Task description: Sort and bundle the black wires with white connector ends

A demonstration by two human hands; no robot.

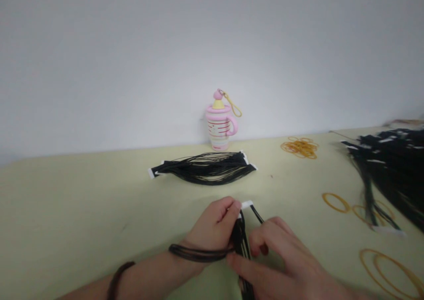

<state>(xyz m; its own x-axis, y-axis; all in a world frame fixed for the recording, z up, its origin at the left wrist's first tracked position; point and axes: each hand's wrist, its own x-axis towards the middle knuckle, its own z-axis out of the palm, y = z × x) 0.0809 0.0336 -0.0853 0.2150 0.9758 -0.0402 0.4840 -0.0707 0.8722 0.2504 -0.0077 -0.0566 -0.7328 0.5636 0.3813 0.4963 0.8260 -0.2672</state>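
My left hand (215, 225) is closed around a bundle of thin black wires (241, 242) with white end connectors (247, 204), low in the middle of the view. My right hand (281, 256) pinches the same bundle from the right, thumb and fingers pressed on the wires. A dark band sits on my left wrist (195, 252), and another further up the forearm. A second, finished-looking bundle of black wires (203, 167) with white ends lies flat on the pale green table (82, 203) beyond my hands.
A pink and white striped toy cup (220, 123) stands against the white wall. A heap of yellow rubber bands (300, 147) lies at back right, loose rubber bands (336, 202) nearer. A large pile of black wires (391, 163) fills the right edge.
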